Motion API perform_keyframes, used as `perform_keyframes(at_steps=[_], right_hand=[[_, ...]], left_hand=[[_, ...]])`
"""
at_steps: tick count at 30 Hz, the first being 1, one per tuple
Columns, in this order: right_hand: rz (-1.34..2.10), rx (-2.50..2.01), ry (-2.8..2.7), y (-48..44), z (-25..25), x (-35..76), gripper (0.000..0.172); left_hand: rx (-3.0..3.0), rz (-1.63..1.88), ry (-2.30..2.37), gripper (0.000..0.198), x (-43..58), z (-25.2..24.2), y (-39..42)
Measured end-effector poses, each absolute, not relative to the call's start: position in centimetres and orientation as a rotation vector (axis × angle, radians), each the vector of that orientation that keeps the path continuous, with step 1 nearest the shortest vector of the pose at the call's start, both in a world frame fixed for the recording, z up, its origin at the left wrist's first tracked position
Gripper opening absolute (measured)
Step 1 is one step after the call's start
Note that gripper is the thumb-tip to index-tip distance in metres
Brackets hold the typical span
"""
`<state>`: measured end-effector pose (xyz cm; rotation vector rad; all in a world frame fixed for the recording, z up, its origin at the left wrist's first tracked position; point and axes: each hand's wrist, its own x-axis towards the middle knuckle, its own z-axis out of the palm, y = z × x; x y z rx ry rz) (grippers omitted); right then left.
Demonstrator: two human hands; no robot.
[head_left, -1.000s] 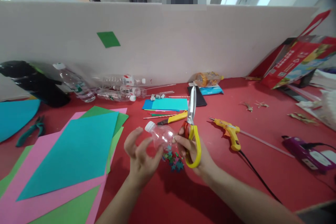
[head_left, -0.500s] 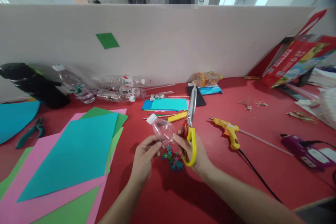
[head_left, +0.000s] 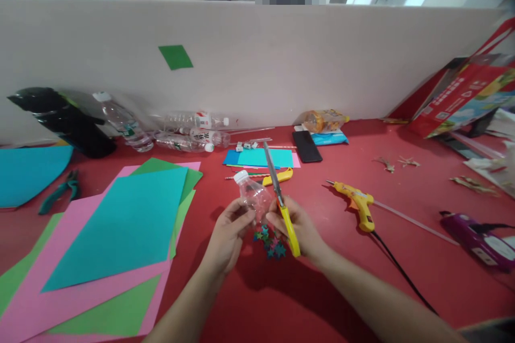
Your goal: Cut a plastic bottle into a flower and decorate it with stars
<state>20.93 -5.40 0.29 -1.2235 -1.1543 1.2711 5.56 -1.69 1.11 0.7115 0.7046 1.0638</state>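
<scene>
A clear plastic bottle top [head_left: 254,194] with a white cap is held between my two hands, its cap tilted up and to the left. My left hand [head_left: 230,233] is closed on its left side. With thumb and fingers, my right hand [head_left: 300,228] touches its right side while gripping yellow-handled scissors [head_left: 288,228]. The scissor blades point up and away, close together. Just below the bottle piece, several small blue, green and pink stars [head_left: 274,246] lie on the red table.
Coloured paper sheets [head_left: 120,225] and pliers [head_left: 60,192] lie left. Plastic bottles [head_left: 183,142] and a black flask [head_left: 66,123] rest by the white partition [head_left: 249,59]. A yellow cutter [head_left: 284,176] and phone [head_left: 307,147] lie ahead; a corded glue gun [head_left: 356,203] is right.
The scissors have turned in my right hand, their blades swinging left and now seen edge-on. The bottle piece has tilted more upright. The whole view has shifted slightly.
</scene>
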Motion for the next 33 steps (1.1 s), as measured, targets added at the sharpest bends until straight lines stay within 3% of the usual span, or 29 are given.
perform_keyframes(at_steps=[12,20,33], right_hand=[[1.226,-1.568,-1.992,-5.9,3.6,24.3,0.04],[1.236,-1.641,-1.947,-6.3,3.1,23.2,0.038],[1.584,-1.237,-1.737,-6.9,2.6,23.1,0.04]], left_hand=[[0.488,1.336,0.649,0.019,1.8,2.0,1.3],[0.435,1.37,0.611,0.022,1.4,1.7,1.5],[0.524,1.382,0.652,0.021,2.4,2.9,0.1]])
